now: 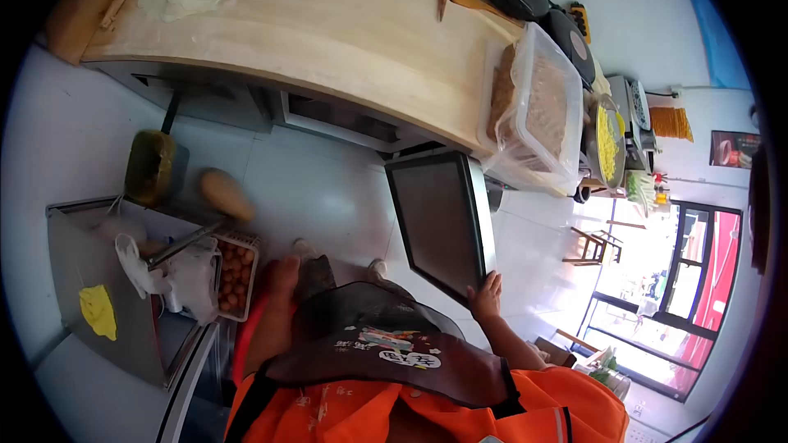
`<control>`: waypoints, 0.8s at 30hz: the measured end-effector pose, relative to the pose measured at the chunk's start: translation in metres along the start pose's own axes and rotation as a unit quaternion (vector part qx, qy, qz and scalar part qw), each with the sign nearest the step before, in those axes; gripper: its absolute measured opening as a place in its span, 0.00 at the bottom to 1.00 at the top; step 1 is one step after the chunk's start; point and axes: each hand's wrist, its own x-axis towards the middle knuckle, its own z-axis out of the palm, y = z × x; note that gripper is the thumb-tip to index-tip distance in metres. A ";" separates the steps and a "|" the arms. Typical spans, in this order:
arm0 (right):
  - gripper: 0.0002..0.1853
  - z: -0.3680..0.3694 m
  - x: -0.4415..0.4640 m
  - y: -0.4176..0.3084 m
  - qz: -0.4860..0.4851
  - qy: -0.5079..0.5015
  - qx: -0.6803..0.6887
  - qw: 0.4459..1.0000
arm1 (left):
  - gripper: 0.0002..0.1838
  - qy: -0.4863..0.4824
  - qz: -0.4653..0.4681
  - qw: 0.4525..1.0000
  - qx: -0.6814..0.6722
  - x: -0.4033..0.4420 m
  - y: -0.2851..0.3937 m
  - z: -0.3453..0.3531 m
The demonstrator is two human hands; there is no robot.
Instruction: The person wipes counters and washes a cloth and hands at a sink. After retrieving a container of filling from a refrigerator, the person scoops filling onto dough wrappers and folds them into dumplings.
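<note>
One long bench (328,29) spans the top; mid-frame, a door (435,221) stands open, the right hand's (486,295) fingers closed on its lower corner. The left hand (284,273), lower left, is near the egg basket (235,275); finger opening unclear.

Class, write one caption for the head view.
Right hand gripping an open door below a wooden counter, left hand near a basket of brown eggs.

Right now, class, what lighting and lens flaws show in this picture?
Head view: black corners, the counter bowed by the lens.
Head view: washed-out glare at the windows, pale sheen on the floor.
Head view: the framed panel's face dull, its side edge bright.
</note>
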 end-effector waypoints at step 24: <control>0.47 0.024 -0.053 -0.031 -0.258 0.042 -0.076 0.962 | 0.10 0.009 0.287 0.906 0.312 -0.187 -0.060 0.123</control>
